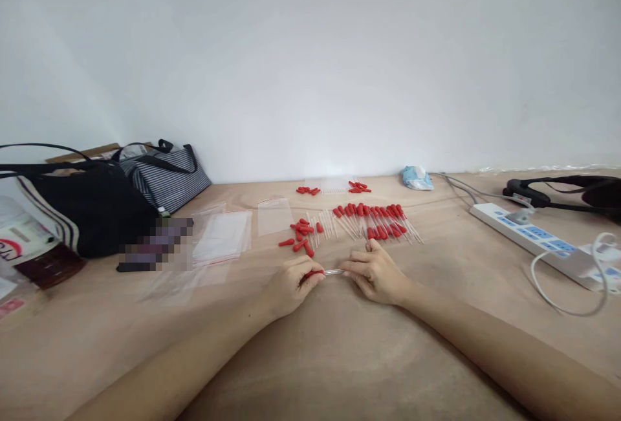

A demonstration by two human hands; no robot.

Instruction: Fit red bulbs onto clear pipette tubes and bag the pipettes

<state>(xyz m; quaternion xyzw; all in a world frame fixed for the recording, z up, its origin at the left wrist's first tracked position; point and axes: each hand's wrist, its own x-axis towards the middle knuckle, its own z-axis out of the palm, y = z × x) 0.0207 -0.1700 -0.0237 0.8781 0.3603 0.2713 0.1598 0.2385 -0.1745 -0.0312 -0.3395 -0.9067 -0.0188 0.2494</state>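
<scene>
My left hand (297, 284) pinches a red rubber bulb (314, 273) near the front of the group. Out of that bulb's end runs a clear dropper tube (332, 272), level, and my right hand (372, 272) is closed on its other end. Whether the tube sits fully inside the bulb is hidden by my fingers. Just beyond my left hand lie several loose red bulbs (299, 245). Behind my right hand are rows of droppers with red bulbs (361, 210) fitted, and bare clear tubes (330, 224) lie left of them.
Clear zip bags (220, 237) lie to the left, with a black bag (97, 207), a striped bag (167, 178) and a bottle (43, 262) further left. On the right are a white power strip (538, 240) with cables and a black headset strap (528, 194). A blue-white crumpled packet (416, 178) lies by the wall.
</scene>
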